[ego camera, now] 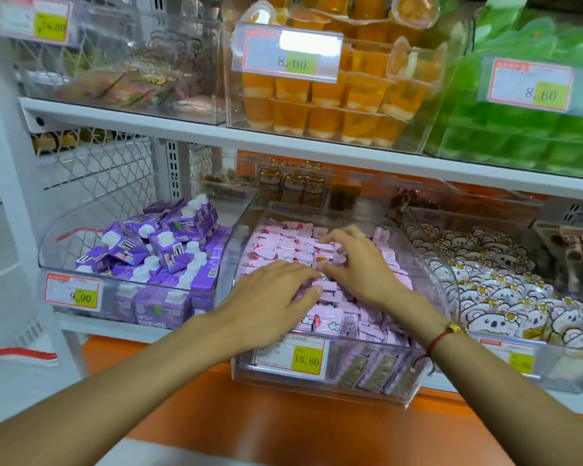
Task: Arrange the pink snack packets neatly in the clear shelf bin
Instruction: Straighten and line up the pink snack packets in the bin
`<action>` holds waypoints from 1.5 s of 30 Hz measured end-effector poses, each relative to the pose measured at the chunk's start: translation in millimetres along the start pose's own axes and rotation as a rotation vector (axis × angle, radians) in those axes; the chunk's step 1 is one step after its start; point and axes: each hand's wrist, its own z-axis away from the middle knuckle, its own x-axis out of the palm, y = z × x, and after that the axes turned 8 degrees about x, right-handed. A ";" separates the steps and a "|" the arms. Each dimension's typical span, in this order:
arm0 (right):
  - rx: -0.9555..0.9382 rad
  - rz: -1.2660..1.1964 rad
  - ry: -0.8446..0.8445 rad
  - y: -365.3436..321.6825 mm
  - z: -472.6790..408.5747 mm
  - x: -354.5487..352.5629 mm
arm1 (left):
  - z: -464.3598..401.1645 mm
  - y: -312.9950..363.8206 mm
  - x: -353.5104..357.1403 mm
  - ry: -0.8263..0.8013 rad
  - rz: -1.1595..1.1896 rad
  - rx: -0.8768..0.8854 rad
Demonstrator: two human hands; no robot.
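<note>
Right then, I had both hands down in the clear bin (418,361) at the middle of the lower shelf. My left hand (270,297) lay flat with fingers straight, pressing on the pink snack packets (327,317). My right hand (357,264), at two o'clock from the left, had fingers curled, pinching packets in the pile. Purple cartons (155,250) sat at nine o'clock from the bin, koala-print packs (505,297) at three o'clock.
</note>
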 end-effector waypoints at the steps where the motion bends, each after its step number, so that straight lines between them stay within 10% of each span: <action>1: 0.016 0.018 -0.018 2.3 -0.9 1.4 | 0.2 0.5 -2.6 0.025 -0.001 -0.001; 8: 0.057 0.264 -0.315 17.5 4.1 4.5 | -16.8 -10.3 -30.4 0.155 -0.047 -0.057; 14: -0.044 0.095 -0.091 19.4 23.3 -4.4 | -70.2 -26.5 -25.5 -0.047 -0.110 -0.095; 36: 0.065 0.173 -0.229 15.1 25.2 -5.5 | -114.6 -32.8 -1.7 -0.358 -0.190 -0.182; 45: 0.070 0.137 -0.217 15.2 26.8 -7.0 | -110.4 -30.1 -15.3 0.011 -0.057 -0.109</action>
